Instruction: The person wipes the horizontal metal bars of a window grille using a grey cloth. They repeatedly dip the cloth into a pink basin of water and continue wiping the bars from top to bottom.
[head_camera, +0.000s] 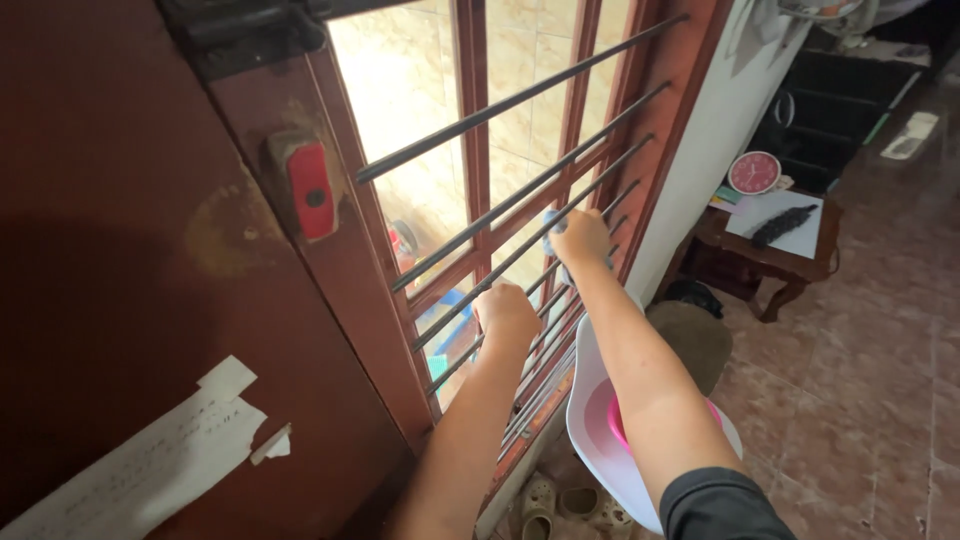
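Head view, looking down along 2 bare arms that reach out to a window with a red-brown wooden frame (470, 120) and slanting dark metal bars (500, 105). The left hand (507, 312) is curled into a fist around 1 of the lower bars, gripping it. The right hand (580, 238) is higher and further along, closed on a small blue cloth (551, 222) that it presses against a bar; only a corner of the cloth shows past the fingers. By the look of it, the step in hand is wiping the bars, with the left hand as a steadying hold. A next stroke would call for sliding the cloth along the bar's length while keeping it wrapped tight. Below the arms lies a white basin (590, 420) with a pink bowl (617, 420) inside. Further right stands a small wooden table (770, 262) with a red round clock (754, 172).
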